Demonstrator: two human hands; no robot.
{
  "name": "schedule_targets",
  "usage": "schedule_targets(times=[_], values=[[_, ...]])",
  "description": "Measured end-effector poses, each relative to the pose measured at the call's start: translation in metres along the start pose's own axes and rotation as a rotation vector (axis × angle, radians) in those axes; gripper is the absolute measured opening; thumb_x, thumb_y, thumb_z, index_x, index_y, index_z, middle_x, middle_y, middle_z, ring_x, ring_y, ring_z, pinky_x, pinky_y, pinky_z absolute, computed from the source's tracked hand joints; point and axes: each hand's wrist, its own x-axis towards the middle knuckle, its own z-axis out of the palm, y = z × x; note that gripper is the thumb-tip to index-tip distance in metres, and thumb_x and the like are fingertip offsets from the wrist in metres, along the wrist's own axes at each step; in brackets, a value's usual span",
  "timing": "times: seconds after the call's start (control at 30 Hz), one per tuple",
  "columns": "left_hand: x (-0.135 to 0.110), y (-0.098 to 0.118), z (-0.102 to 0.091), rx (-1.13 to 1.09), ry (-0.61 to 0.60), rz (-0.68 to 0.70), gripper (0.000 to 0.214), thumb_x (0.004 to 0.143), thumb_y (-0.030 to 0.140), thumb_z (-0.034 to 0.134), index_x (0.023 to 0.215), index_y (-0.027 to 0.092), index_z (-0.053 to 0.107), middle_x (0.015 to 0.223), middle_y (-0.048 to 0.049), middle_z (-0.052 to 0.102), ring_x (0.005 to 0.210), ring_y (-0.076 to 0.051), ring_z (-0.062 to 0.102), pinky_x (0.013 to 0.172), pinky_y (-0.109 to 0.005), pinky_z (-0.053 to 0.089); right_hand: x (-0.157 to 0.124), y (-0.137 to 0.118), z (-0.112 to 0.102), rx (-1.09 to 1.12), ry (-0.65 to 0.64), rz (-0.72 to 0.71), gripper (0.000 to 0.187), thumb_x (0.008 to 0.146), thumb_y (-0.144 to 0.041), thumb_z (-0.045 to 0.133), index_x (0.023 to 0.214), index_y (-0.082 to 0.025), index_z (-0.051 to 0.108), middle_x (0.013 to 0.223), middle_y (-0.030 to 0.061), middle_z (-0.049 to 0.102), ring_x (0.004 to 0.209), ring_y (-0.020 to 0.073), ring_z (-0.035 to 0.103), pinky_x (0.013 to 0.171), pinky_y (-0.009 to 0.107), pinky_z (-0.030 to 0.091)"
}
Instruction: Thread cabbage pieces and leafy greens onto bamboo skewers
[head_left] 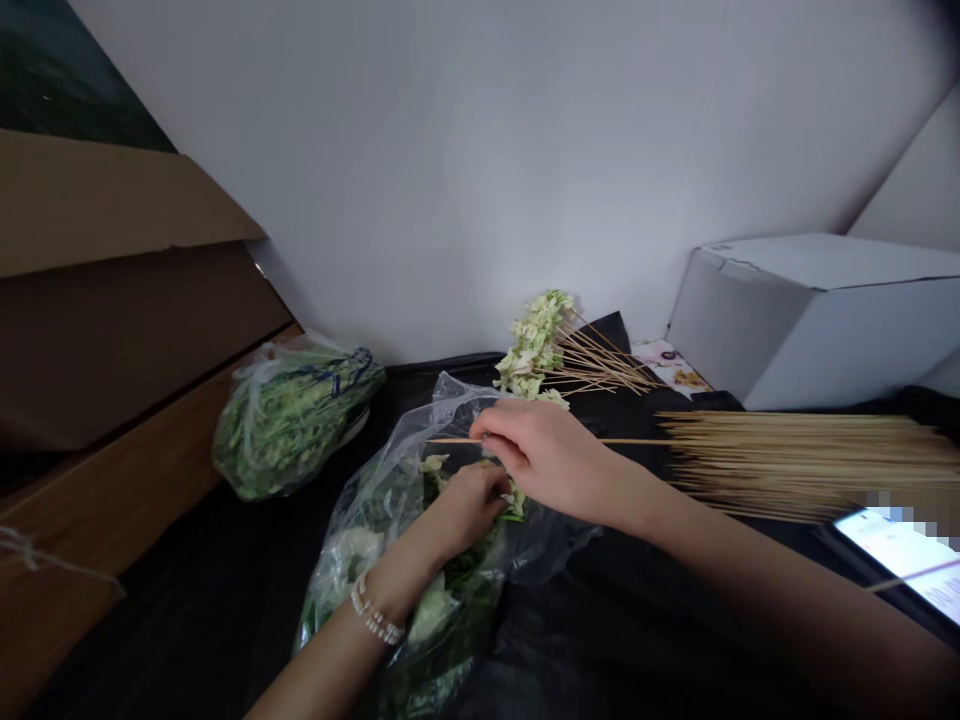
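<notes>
My right hand (551, 455) pinches a thin bamboo skewer (630, 441) that lies level, its tip pointing left over an open clear plastic bag (390, 490) of green and pale leaf pieces. My left hand (465, 505), with a bead bracelet on the wrist, reaches into that bag with its fingers closed among the leaves; what they grip is hidden. Behind the hands lies a fan of skewers with leaves threaded on them (544, 350).
A large bundle of bare skewers (802, 460) lies at the right on the black sheet. A second bag of greens (292, 415) rests at the left by a wooden ledge and cardboard box (112, 260). A white box (817, 315) and a lit screen (907, 555) stand right.
</notes>
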Motion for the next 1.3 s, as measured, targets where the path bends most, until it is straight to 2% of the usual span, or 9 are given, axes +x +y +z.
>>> schedule_targets(times=[0.13,0.23,0.43,0.63,0.7,0.9,1.07,1.17,1.3], values=[[0.003,0.004,0.000,0.046,0.010,0.005,0.024,0.073,0.009,0.060,0.096,0.015,0.066,0.086,-0.0059,0.069,0.077,-0.021,0.064,0.072,-0.031,0.049,-0.005,0.008,0.001,0.054,0.009,0.024,0.019,0.091,-0.013,0.050,0.092,-0.018,0.068,0.088,0.0016,0.067,0.080,0.0132,0.058,0.074,0.027,0.040],[0.004,0.008,0.000,0.044,0.038,-0.026,0.030,0.073,0.010,0.061,0.102,0.013,0.063,0.092,-0.0071,0.067,0.069,-0.017,0.061,0.064,-0.028,0.048,-0.007,0.012,0.001,0.103,0.040,0.021,0.018,0.091,-0.012,0.051,0.094,-0.017,0.069,0.090,0.0022,0.068,0.082,0.0135,0.059,0.076,0.026,0.042],[0.005,0.019,-0.004,0.120,-0.075,-0.110,0.016,0.074,0.017,0.065,0.089,0.014,0.067,0.076,-0.0025,0.065,0.067,-0.017,0.057,0.063,-0.027,0.042,-0.008,0.019,0.000,0.130,0.025,0.029,0.018,0.091,-0.011,0.052,0.095,-0.016,0.069,0.091,0.0034,0.068,0.085,0.0147,0.060,0.079,0.027,0.044],[0.004,0.023,-0.007,0.171,-0.239,-0.096,0.011,0.069,0.011,0.066,0.078,0.016,0.068,0.078,-0.0019,0.064,0.071,-0.017,0.054,0.065,-0.027,0.039,-0.008,0.027,-0.002,0.124,0.031,0.033,0.018,0.092,-0.013,0.053,0.097,-0.017,0.069,0.091,0.0027,0.068,0.083,0.0144,0.060,0.079,0.027,0.043],[0.003,0.024,-0.009,0.142,-0.202,-0.086,0.013,0.069,0.010,0.066,0.080,0.016,0.068,0.078,-0.0010,0.063,0.072,-0.016,0.054,0.066,-0.026,0.039,-0.008,0.029,-0.002,0.122,0.020,0.040,0.018,0.091,-0.013,0.053,0.097,-0.017,0.070,0.090,0.0025,0.069,0.083,0.0143,0.060,0.078,0.027,0.043],[0.003,0.030,-0.020,-0.124,0.103,-0.195,0.008,0.075,0.021,0.068,0.081,0.017,0.064,0.073,0.0018,0.061,0.066,-0.013,0.053,0.062,-0.025,0.040,-0.010,0.031,-0.006,0.131,-0.002,0.059,0.020,0.089,-0.009,0.053,0.095,-0.017,0.071,0.086,0.0020,0.069,0.079,0.0135,0.059,0.074,0.027,0.042],[0.005,0.032,-0.027,-0.588,0.169,-0.276,0.030,0.072,0.031,0.076,0.095,0.016,0.067,0.071,0.0028,0.063,0.059,-0.011,0.054,0.059,-0.024,0.046,-0.010,0.035,-0.007,0.140,-0.019,0.078,0.022,0.086,-0.007,0.054,0.094,-0.018,0.072,0.086,0.0029,0.069,0.076,0.0130,0.058,0.071,0.026,0.042],[0.004,0.033,-0.032,-0.754,0.206,-0.334,0.038,0.069,0.031,0.080,0.102,0.016,0.071,0.083,-0.0017,0.070,0.069,-0.012,0.060,0.070,-0.026,0.050,-0.010,0.037,-0.008,0.132,-0.031,0.078,0.024,0.087,-0.009,0.052,0.093,-0.019,0.073,0.087,0.0038,0.070,0.077,0.0139,0.058,0.072,0.027,0.041],[0.003,0.034,-0.036,-0.908,0.248,-0.379,0.036,0.066,0.029,0.084,0.097,0.016,0.074,0.094,-0.0043,0.074,0.081,-0.014,0.066,0.082,-0.027,0.052,-0.011,0.037,-0.010,0.083,-0.081,0.127,0.025,0.090,-0.016,0.050,0.095,-0.021,0.073,0.083,0.0038,0.070,0.071,0.0145,0.057,0.067,0.028,0.039]])
